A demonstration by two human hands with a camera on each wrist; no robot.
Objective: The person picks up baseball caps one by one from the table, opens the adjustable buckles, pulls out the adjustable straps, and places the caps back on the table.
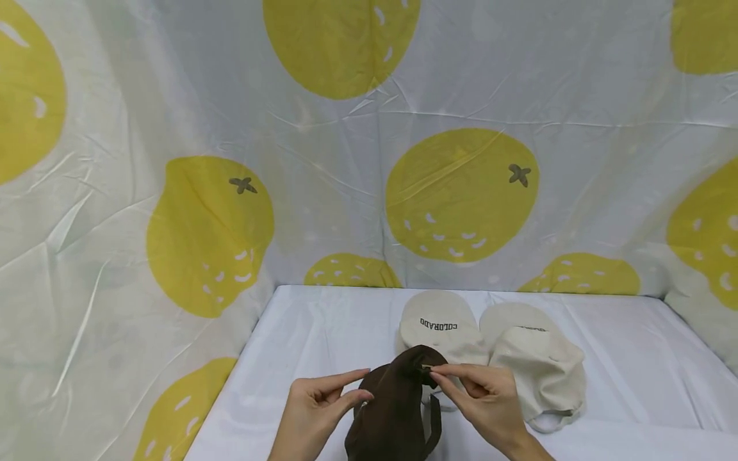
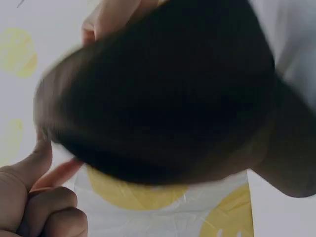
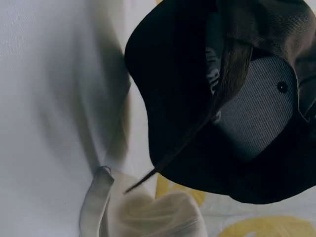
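A dark brown baseball cap [image 1: 392, 410] is held up off the table between both hands in the head view. My left hand [image 1: 325, 410] pinches its left edge between thumb and forefinger. At the cap's back, my right hand [image 1: 487, 400] pinches the strap end near a small metallic-looking piece. The loose strap [image 3: 197, 126] hangs across the cap's opening in the right wrist view, where the ribbed inner lining [image 3: 261, 108] shows. In the left wrist view the cap's blurred dark outside [image 2: 163, 98] fills the middle, with the left thumb [image 2: 37, 160] against its edge.
Behind the brown cap, two cream caps lie on the white-covered table [image 1: 323, 326]: one [image 1: 441, 320] with upside-down COLORADO lettering, the other [image 1: 539, 365] to its right, crumpled. A lemon-print curtain [image 1: 323, 192] hangs along the table's back and left sides.
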